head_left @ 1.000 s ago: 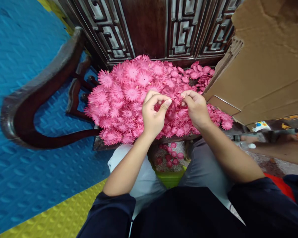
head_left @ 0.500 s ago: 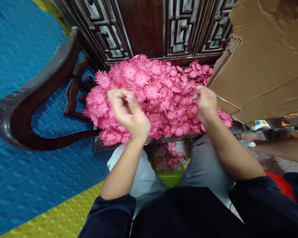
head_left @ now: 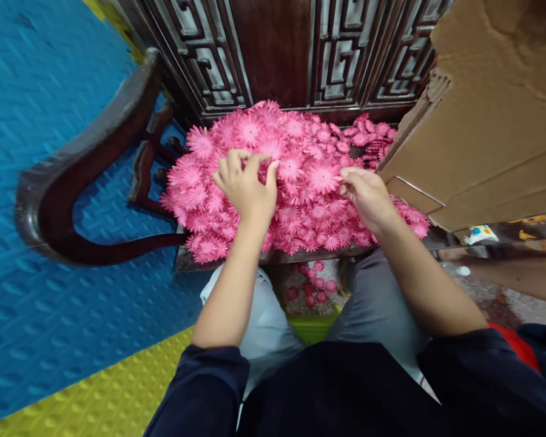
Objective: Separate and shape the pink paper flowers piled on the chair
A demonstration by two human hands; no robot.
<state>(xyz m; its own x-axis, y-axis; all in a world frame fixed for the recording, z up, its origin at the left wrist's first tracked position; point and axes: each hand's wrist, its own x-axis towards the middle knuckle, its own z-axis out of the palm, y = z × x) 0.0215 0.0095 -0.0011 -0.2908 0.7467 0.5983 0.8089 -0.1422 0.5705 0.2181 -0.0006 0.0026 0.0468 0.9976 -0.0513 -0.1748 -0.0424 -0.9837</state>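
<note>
A large heap of pink artificial flower heads (head_left: pixel 200 176) with thin pointed petals covers the dark wooden seat. My left hand (head_left: pixel 248 185) is over the middle of the heap, its fingers curved and the thumb apart from them. Its fingertips are at the edge of a pink flower (head_left: pixel 270 147) on the pile; whether they touch it is unclear. With thumb and forefinger, my right hand (head_left: pixel 366 193) pinches the petal edge of one wide pink flower (head_left: pixel 324 176), held flat and face up above the others.
A carved wooden backrest (head_left: pixel 273 54) rises behind the heap, and a curved armrest (head_left: pixel 36 212) stands at left. Torn cardboard (head_left: pixel 500 121) leans at right. Smaller flowers (head_left: pixel 318 282) lie below, near a green container (head_left: pixel 312 328). Another person's limb (head_left: pixel 519 278) shows at far right.
My left hand has turned and its fingers have reached forward over the heap. My right hand has moved slightly left and lower; the flower in it was blurred and now shows clearly.
</note>
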